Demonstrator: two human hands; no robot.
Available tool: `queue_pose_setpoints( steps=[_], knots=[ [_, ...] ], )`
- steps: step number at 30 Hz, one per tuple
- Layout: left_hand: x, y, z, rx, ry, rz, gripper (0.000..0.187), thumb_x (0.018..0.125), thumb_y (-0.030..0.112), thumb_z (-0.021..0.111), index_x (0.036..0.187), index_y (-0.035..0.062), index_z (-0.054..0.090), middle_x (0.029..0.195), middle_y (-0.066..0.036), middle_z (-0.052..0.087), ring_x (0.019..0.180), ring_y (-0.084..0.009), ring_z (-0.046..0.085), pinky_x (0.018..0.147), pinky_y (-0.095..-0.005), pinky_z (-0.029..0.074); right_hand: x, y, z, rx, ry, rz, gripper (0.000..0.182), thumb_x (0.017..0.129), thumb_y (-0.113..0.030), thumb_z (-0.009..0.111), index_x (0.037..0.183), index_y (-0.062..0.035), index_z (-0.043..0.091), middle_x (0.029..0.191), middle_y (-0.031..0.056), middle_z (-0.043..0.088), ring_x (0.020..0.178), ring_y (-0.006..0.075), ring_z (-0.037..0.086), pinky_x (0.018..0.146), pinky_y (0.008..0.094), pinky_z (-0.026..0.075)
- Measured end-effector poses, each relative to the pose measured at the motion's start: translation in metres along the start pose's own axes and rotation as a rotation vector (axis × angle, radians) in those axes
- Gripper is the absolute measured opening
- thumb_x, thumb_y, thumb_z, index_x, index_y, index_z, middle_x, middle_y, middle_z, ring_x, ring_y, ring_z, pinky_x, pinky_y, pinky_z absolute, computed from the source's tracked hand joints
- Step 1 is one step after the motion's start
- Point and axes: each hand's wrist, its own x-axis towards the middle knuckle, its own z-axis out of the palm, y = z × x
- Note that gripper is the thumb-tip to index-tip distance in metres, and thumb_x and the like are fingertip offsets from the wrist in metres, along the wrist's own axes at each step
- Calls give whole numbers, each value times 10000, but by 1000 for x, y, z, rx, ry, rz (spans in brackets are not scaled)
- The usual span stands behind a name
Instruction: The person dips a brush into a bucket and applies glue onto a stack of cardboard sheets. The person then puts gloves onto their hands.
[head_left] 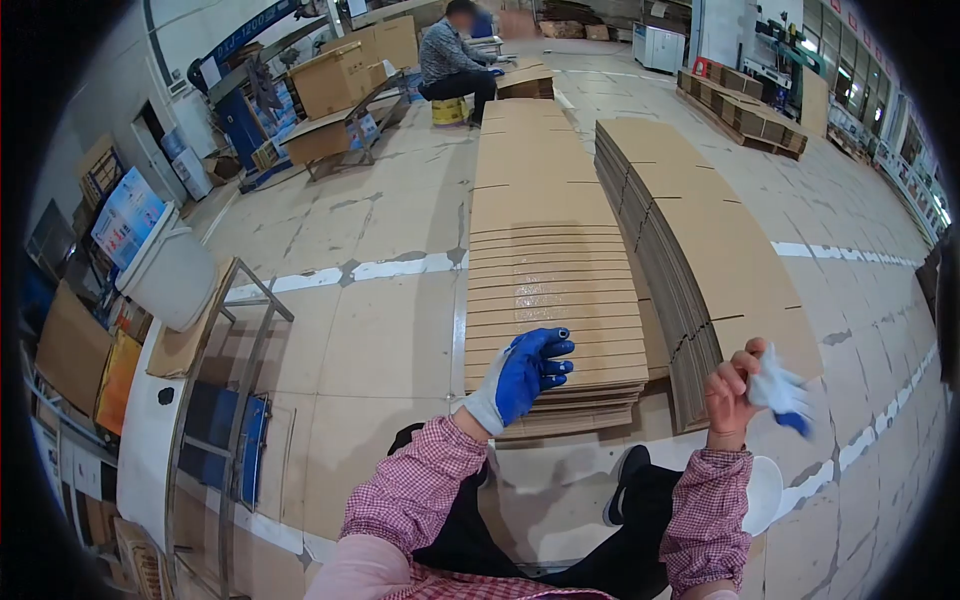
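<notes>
A glove (777, 390) is gripped by the right hand (731, 395), best pinched firmly; leftward, the left hand (522, 374) is loosely opened.

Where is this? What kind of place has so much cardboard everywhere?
It looks like a workshop or small factory, probably one that makes cardboard boxes. You can tell from the stack of flat, slotted cardboard on the floor, the big blue machine and the made-up box near it.
</notes>
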Motion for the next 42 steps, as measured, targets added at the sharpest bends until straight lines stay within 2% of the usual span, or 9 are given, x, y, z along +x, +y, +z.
queue_pose_setpoints(
  steps=[6, 10, 12, 13, 17, 21, 29, 32, 42],
  knots=[
    [-1, 0, 3, 3, 3, 1, 347, 890, 344, 484, 1135, 107, 549, 1032, -31, 592, 856, -165, 580, 771, -297, 464, 3, -5, 10, -66, 98, -154, 357, 925, -315, 398, 1208, -101, 436, 972, 63, 575, 700, 179, 503, 615, 322, 400],
    [2, -2, 0, 8, 1, -5, 351, 890, 346, 485, 1138, 106, 548, 1034, -33, 592, 857, -167, 580, 775, -300, 466, 5, 5, 24, -988, 197, -127, 383, 930, -326, 398, 1235, -96, 432, 946, 58, 578, 679, 151, 483, 628, 272, 400],
    [4, -7, -1, 102, -20, 67, 351, 891, 345, 485, 1139, 105, 547, 1035, -35, 592, 858, -169, 580, 776, -301, 467, 22, 8, 31, -1076, 846, 431, 332, 928, -267, 438, 1186, -68, 498, 864, 36, 587, 661, 109, 480, 615, 225, 404],
    [4, -8, -2, 200, -37, 154, 351, 891, 343, 484, 1140, 104, 546, 1035, -37, 593, 859, -170, 581, 777, -302, 469, 18, 7, 26, -1071, 866, 426, 332, 928, -267, 438, 1186, -68, 498, 864, 36, 587, 661, 109, 480, 615, 225, 404],
    [3, -3, -1, 94, -14, 72, 356, 893, 341, 482, 1148, 99, 540, 1041, -43, 593, 866, -175, 581, 781, -307, 472, 3, 1, -6, -1739, 593, -178, 240, 916, -168, 459, 1084, -42, 575, 805, 1, 580, 661, 77, 488, 602, 209, 409],
    [-1, 2, 2, -12, 24, 9, 354, 909, 330, 461, 1144, 74, 528, 1034, -58, 589, 846, -180, 578, 761, -303, 477, 2, -2, -4, -1741, 727, -212, 188, 888, -85, 471, 996, -35, 617, 809, -25, 570, 704, 71, 514, 617, 201, 413],
    [0, 5, 2, -29, 18, 29, 347, 914, 318, 458, 1140, 63, 525, 1018, -70, 589, 830, -180, 577, 744, -296, 480, 10, 24, 55, -487, 1054, -230, 191, 920, -144, 429, 1032, -26, 529, 730, 28, 561, 598, 99, 489, 572, 226, 422],
    [-1, 4, 2, -29, 22, 24, 343, 914, 316, 460, 1136, 63, 528, 1015, -71, 590, 829, -179, 578, 743, -295, 479, 4, -1, 18, 99, 44, 13, 224, 927, -161, 399, 1077, -14, 477, 628, 26, 485, 501, 99, 420, 499, 224, 391],
    [1, 1, 5, -7, 16, 0, 318, 911, 296, 463, 1119, 68, 541, 1009, -72, 591, 822, -178, 580, 734, -294, 481, 22, -13, 58, -110, 133, -187, 241, 918, -145, 408, 1077, 23, 474, 544, 6, 387, 444, 91, 369, 447, 225, 365]
  ],
)
